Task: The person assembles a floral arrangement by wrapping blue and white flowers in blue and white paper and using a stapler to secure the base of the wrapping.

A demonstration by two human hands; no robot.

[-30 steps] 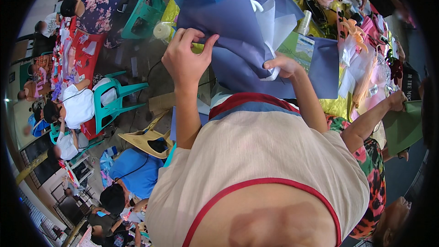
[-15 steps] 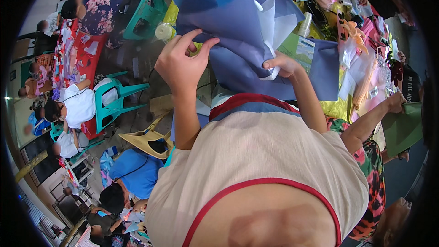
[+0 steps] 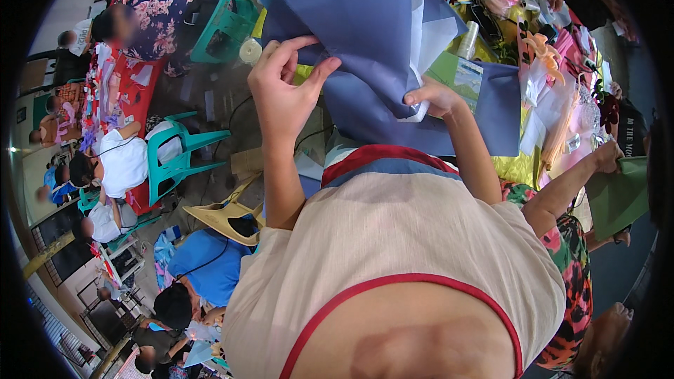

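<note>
Blue wrapping paper point(image 3: 351, 21) is gathered into a cone with white inner sheets point(image 3: 435, 35) on its right side. My left hand point(image 3: 288, 77) has its fingertips closed on the paper's left edge. Lower right, my right hand point(image 3: 432, 98) grips the gathered white-and-blue base, thumb on top, with its other fingers partly hidden behind. A flat blue sheet point(image 3: 495, 119) lies beneath on the table, with a green printed card point(image 3: 456, 70) on it beside a clear cylinder point(image 3: 469, 38).
The yellow-covered table point(image 3: 509, 168) holds craft pieces and pink paper. Another person's hand point(image 3: 607, 158) holds green paper point(image 3: 618, 196) at right. Several people surround a red table point(image 3: 133, 98) at left. Teal chairs point(image 3: 168, 165), a yellow chair point(image 3: 228, 214) and a white roll point(image 3: 249, 50) are in view.
The top and left flap of the blue paper have shifted slightly, with the front panel broader at the top. My left hand moved a little down, then up and rightward with it.
</note>
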